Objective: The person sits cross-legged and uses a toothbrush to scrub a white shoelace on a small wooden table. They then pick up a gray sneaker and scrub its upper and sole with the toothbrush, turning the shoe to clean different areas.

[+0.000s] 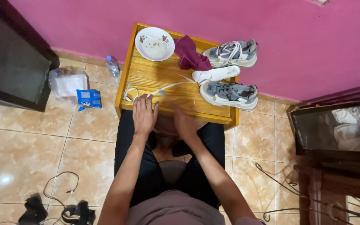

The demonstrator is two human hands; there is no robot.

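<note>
Here, left hand (143, 114) flat by shoelace (131, 94); sneaker (229, 94) apart.

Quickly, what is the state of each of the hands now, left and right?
Left hand: open, flat on the wooden tray, fingertips beside the white shoelace.
Right hand: blurred; it cannot be told if it is open or holds something.

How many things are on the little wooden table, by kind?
Grey and white sneakers: 2
White insole: 1
White shoelace: 1
White plate: 1
Maroon cloth: 1
Total: 6
</note>
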